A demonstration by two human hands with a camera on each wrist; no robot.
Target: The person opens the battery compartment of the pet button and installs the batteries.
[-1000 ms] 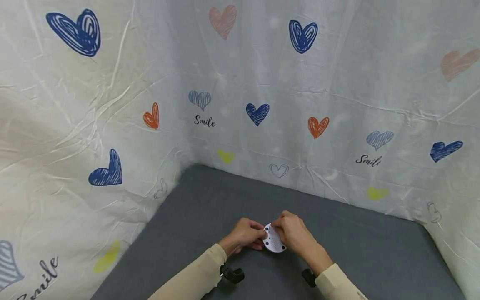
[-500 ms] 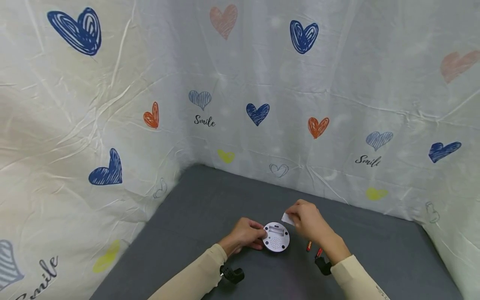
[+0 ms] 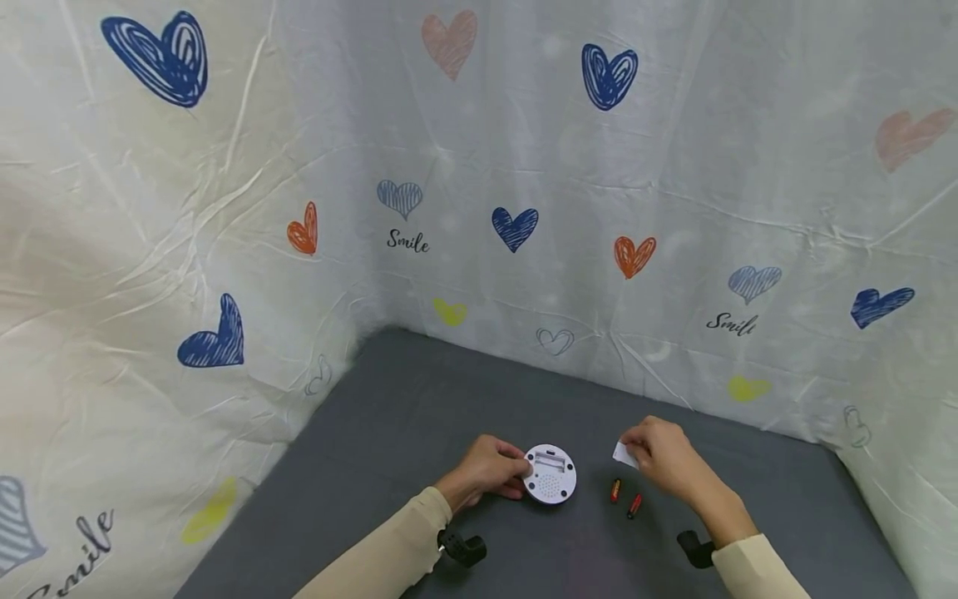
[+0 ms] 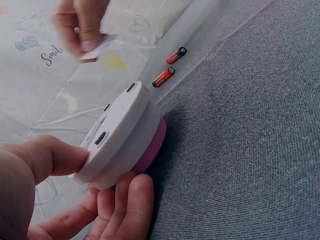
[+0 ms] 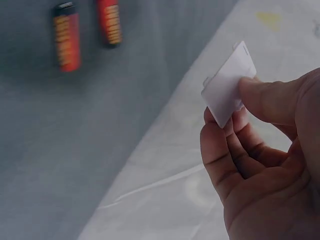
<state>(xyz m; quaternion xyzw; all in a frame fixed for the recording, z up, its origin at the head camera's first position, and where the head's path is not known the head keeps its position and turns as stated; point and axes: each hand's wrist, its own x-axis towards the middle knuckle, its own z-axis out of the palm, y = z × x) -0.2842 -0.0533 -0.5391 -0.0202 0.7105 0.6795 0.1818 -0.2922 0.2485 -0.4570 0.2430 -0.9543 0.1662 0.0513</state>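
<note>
A round white device (image 3: 550,486) lies underside up on the grey cloth, its battery compartment (image 3: 551,462) uncovered. Small dark feet and a patch of little holes mark this face; the left wrist view shows a pink band (image 4: 152,147) low on its side. My left hand (image 3: 485,470) grips the device's left edge, thumb on top and fingers below. Off to the right, my right hand (image 3: 666,453) pinches a small white battery cover (image 5: 230,82) with tabs along one edge, held above the cloth. Between device and right hand lie two red and black batteries (image 3: 615,490).
The dark grey cloth (image 3: 464,383) covers the table. White curtains (image 3: 524,150) printed with hearts and "Smile" hang at its back and sides. A black wrist camera (image 3: 462,549) sits on the left wrist, another (image 3: 696,549) on the right.
The right hand has lifted the battery cover off the device and carried it to the right, exposing the compartment. Both batteries have come into view. The left hand keeps its hold.
</note>
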